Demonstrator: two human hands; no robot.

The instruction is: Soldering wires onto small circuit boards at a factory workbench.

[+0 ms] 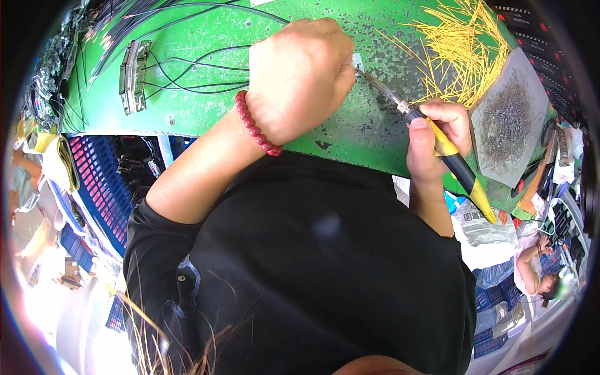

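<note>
My right hand [437, 137] grips a soldering iron [455, 156] by its yellow and black handle. The metal tip slants up and left, ending beside the fingers of my left hand [303, 78]. That hand is closed, knuckles up, just above the green work surface [356, 140]. A small pale piece [357, 61] shows at its fingertips, near the iron's tip. What the fingers pinch is mostly hidden beneath the hand. Thin black wires [206, 62] run from a dark metal block [134, 76] on the left to under my left hand.
Loose yellow wires [462, 53] lie heaped at the far right. Beside them sits a grey plate [509, 119] with dark specks. Black wires [119, 25] are bundled at the far left. A blue crate [100, 181] stands below the table edge. Another person [531, 272] appears at lower right.
</note>
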